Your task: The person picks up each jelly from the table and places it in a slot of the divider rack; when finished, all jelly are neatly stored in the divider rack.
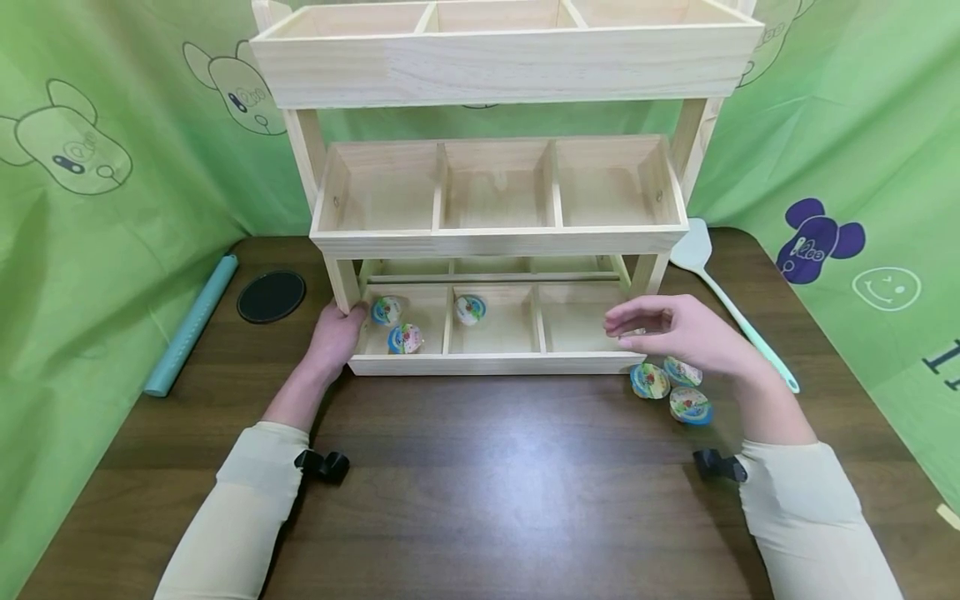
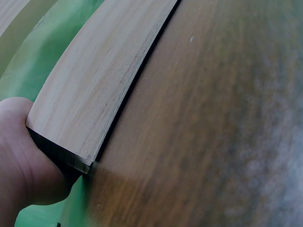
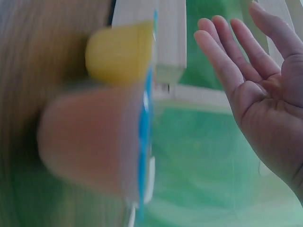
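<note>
A wooden three-tier shelf (image 1: 495, 244) stands before me, each tier divided into three compartments. My left hand (image 1: 337, 335) grips the left end of its bottom tier (image 1: 487, 365); the left wrist view has that hand (image 2: 28, 156) against the tier's end, with most fingers hidden. Two jelly cups, one at the back (image 1: 386, 311) and one in front (image 1: 406, 339), lie in the bottom left compartment. Another jelly cup (image 1: 470, 309) is in the bottom middle one. My right hand (image 1: 678, 331), holding nothing, hovers by the bottom right compartment, near three jelly cups (image 1: 649, 381) on the table.
A pale spatula (image 1: 731, 308) lies right of the shelf. To the left are a black round disc (image 1: 272, 297) and a light-blue rod (image 1: 192, 327). Green printed cloth (image 1: 105, 250) hangs around the brown table (image 1: 480, 500).
</note>
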A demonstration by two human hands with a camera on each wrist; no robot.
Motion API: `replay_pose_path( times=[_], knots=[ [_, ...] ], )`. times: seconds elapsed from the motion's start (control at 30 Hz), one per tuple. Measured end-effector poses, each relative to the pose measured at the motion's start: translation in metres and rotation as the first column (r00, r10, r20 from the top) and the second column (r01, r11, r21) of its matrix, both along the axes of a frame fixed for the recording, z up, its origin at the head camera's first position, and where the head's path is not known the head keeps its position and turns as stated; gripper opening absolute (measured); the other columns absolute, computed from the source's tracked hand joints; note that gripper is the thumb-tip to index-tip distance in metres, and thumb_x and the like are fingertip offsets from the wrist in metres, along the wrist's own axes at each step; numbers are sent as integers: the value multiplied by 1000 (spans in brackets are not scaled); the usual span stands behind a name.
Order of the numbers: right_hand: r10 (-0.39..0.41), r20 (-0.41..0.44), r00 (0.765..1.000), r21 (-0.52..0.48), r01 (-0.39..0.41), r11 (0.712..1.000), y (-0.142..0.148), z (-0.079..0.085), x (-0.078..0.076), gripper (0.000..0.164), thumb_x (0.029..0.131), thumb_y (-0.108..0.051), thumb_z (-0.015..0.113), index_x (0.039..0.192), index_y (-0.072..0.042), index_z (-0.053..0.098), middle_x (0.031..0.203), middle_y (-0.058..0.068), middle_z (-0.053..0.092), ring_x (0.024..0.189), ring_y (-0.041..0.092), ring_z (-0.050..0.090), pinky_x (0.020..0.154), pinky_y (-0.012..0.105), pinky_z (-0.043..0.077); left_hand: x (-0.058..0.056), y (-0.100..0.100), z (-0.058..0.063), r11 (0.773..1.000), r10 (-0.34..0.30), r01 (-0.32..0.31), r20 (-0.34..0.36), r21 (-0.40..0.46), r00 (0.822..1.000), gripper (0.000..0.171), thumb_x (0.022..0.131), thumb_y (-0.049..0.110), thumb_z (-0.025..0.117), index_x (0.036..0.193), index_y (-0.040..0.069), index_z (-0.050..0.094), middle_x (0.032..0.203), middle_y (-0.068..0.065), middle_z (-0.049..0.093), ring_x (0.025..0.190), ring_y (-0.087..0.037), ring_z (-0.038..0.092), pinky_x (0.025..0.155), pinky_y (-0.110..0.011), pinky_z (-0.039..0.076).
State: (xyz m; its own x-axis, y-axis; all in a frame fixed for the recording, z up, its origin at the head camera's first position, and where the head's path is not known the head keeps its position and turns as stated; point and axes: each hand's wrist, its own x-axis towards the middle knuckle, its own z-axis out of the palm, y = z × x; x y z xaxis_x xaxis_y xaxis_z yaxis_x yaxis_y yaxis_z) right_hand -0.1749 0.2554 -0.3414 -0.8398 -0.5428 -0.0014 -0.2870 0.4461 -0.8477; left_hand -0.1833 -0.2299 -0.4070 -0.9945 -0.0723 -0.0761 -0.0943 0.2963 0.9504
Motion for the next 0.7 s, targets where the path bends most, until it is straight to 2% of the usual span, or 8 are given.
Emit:
replay_pose_path(
  times=[0.17, 0.3, 0.6, 0.7],
  knots=[
    [23, -16, 1000, -5, -23, 1000, 22, 2, 3, 33, 93, -6, 73, 125, 0, 67, 116, 19, 71, 105, 21, 69, 80, 27, 57, -1, 1, -1, 1000, -6, 6, 2, -8, 1000, 58, 107, 23, 39, 155, -6, 23, 144, -30, 43, 123, -37, 50, 101, -48, 44],
    [16, -27, 1000, 39, -15, 999, 37, 1, 7, 35, 93, -5, 73, 127, -2, 67, 117, 14, 72, 106, 14, 68, 84, 22, 55, -1, 1, -1, 1000, -5, 5, 3, -14, 1000, 58, 107, 22, 39, 155, -7, 24, 143, -29, 45, 122, -37, 51, 99, -46, 46],
    [-67, -73, 995, 93, 74, 993, 61, -4, 12, 36, 90, -7, 76, 126, -11, 70, 121, 4, 71, 108, 13, 68, 82, 20, 53, 0, 1, 0, 1000, -2, 2, 4, 0, 1000, 58, 108, 23, 39, 156, -5, 23, 144, -29, 43, 123, -37, 50, 101, -48, 44],
    [-107, -61, 992, 77, 111, 991, 68, -4, 15, 39, 90, -5, 76, 128, -9, 68, 124, 0, 70, 109, 10, 67, 84, 18, 52, 0, 0, 0, 1000, -3, 3, 5, 7, 1000, 58, 108, 23, 38, 156, -5, 23, 145, -30, 43, 124, -38, 49, 102, -49, 43]
  ],
)
